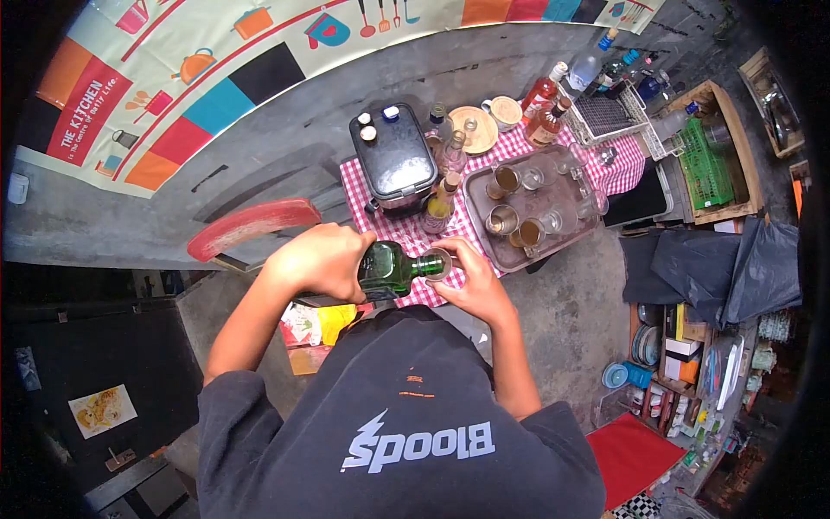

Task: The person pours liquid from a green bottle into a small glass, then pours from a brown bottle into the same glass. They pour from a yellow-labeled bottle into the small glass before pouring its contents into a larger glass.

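Note:
My left hand [322, 261] is wrapped around a green glass bottle [386, 270], which lies tilted to the right in front of my chest. Its neck reaches the mouth of a small clear glass [443, 262]. Gripping that glass from the right is my right hand [475, 284]. Whether liquid is flowing between them I cannot make out. Just beyond, a brown tray [510, 255] holds several glasses, some with brown liquid. A bottle with yellowish contents [439, 208] stands behind the green one, on a red checked tablecloth [360, 186].
A black lidded container [393, 156] stands at the table's back left. Red bottles [543, 91] and a wire rack [605, 117] are at the back right. A red chair [259, 227] is on the left. Crowded shelves [683, 363] line the right side.

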